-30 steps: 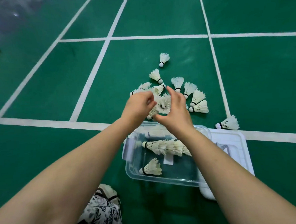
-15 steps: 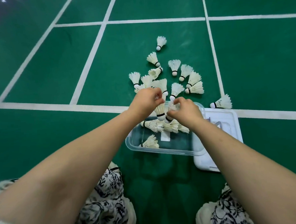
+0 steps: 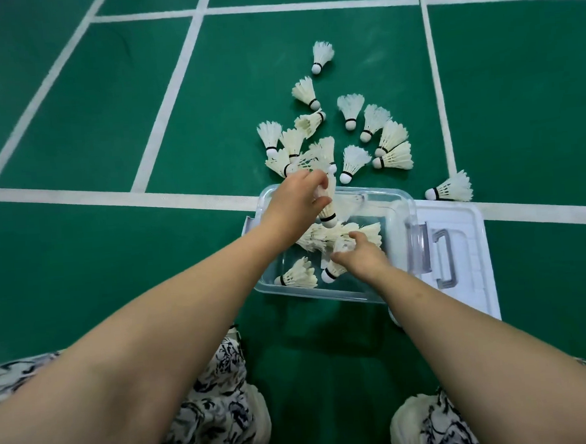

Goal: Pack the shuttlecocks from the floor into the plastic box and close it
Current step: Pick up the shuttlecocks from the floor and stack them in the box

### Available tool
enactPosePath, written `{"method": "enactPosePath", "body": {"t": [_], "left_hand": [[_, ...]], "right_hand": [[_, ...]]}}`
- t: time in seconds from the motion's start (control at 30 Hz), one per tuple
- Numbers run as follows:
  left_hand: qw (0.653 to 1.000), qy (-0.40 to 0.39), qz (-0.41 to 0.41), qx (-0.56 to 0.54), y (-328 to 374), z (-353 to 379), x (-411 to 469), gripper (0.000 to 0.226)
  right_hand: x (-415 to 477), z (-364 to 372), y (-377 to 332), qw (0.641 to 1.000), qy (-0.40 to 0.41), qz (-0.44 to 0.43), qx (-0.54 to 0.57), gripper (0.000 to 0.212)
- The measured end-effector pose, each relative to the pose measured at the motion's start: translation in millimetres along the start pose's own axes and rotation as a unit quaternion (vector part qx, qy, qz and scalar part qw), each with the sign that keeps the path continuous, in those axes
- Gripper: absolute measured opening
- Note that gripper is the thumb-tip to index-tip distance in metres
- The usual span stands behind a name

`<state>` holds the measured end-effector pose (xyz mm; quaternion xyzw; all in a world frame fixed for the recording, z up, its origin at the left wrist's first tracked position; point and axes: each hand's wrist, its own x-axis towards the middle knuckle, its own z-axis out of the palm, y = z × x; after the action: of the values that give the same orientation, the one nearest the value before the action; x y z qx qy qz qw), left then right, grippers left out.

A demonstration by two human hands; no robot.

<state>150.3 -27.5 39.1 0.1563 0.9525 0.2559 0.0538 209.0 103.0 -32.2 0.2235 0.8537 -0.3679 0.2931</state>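
A clear plastic box stands open on the green floor, with several white shuttlecocks lying inside. My left hand hovers over the box's far left corner and grips a shuttlecock, cork end down. My right hand is inside the box, its fingers curled round a shuttlecock whose cork points toward me. Several more shuttlecocks lie scattered on the floor just beyond the box, and one shuttlecock lies to the right.
The box's white lid with a clear handle lies flat on the floor, right of the box. White court lines cross the green floor. My patterned trouser knees fill the bottom of the view.
Both hands have come back from the floor pile to the box, each with a shuttlecock. My right hand has dropped down inside the box; my left stays above its far edge.
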Motion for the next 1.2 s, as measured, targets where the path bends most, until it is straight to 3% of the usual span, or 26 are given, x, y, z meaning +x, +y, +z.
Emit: {"method": "enactPosePath", "body": {"t": [0.23,0.4,0.53,0.73,0.9,1.2], "left_hand": [[1.000,-0.007,-0.005,0.005,-14.2,8.6,9.1,0.022],[1.000,-0.004,-0.003,0.005,-20.7,11.2,12.5,0.024],[1.000,0.001,0.001,-0.006,-19.8,9.9,14.7,0.024],[1.000,0.000,0.003,-0.006,-19.5,8.6,13.5,0.023],[1.000,-0.005,0.004,0.004,-17.3,6.7,12.3,0.024],[0.999,0.018,0.046,0.014,1.2,6.8,10.6,0.022]], "right_hand": [[18.1,22.7,-8.6,0.991,0.018,0.101,0.080,0.066],[26.1,35.4,-13.8,0.984,-0.041,0.138,0.100,0.074],[24.1,40.8,-17.4,0.988,-0.112,0.093,0.048,0.070],[17.8,40.4,-16.4,0.979,-0.193,0.052,-0.036,0.088],[13.8,28.2,-10.0,0.978,-0.195,0.020,-0.075,0.091],[5.4,-18.5,2.6,0.991,-0.089,-0.082,0.049,0.049]]}}
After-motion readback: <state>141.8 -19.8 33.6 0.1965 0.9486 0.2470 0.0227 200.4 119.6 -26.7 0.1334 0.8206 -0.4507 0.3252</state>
